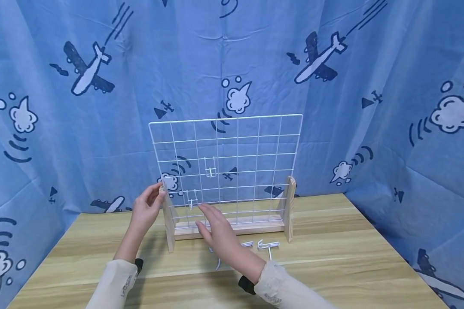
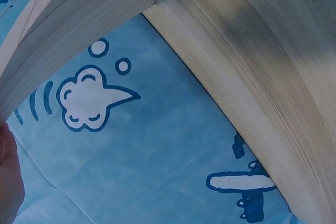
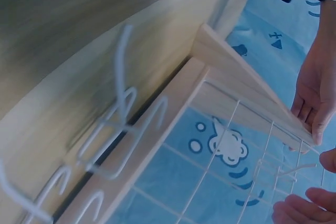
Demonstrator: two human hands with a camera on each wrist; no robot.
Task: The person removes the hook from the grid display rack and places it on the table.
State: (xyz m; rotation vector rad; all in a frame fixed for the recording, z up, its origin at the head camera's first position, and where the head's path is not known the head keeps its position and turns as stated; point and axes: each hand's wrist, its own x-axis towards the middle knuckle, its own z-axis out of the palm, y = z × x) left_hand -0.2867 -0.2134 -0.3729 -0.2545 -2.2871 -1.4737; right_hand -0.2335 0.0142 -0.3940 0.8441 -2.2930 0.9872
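Observation:
A white wire grid panel (image 1: pixel 237 171) stands upright in a wooden stand (image 1: pixel 169 229). At the left post's top, my left hand (image 1: pixel 147 207) grips the wood between thumb and fingers; the right wrist view also shows that hand (image 3: pixel 315 90) at the post's end. My right hand (image 1: pixel 224 236) is in front of the panel's lower left part, fingers extended and holding nothing. Just left of its fingertips a white wire hook (image 1: pixel 191 201) hangs on the grid. Higher up and to the right hangs a second hook (image 1: pixel 210 172).
Several loose white hooks lie on the wood-grain table (image 1: pixel 332 257) before the stand, one hook (image 1: pixel 268 246) right of my right hand and others partly hidden behind it. A blue curtain (image 1: pixel 263 56) with airplane prints surrounds the table's back and sides.

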